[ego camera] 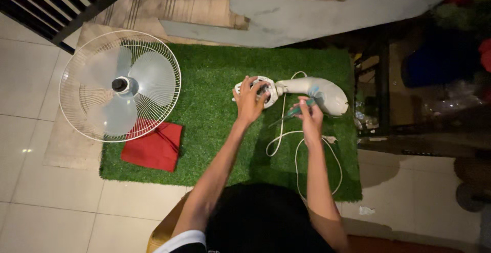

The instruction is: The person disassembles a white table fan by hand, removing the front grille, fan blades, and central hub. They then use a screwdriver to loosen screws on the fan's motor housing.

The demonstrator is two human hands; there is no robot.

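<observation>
Lying sideways on green turf (215,79), the white fan motor (307,92) is gripped by left fingers (249,90); right fingers (307,108) pinch a screwdriver (291,113).

a white wire fan cage (120,85) with pale blades inside lies flat at the left edge of a green fake-grass mat (215,150). a red cloth (153,148) sits just below it on the mat. pale floor tiles (30,94) all around, dark railing (66,7) in the top left corner.

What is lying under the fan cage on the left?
The fan cage rests partly on the green turf mat, overlapping a corner of the red cloth. The blades inside blur whatever lies directly beneath.
</observation>
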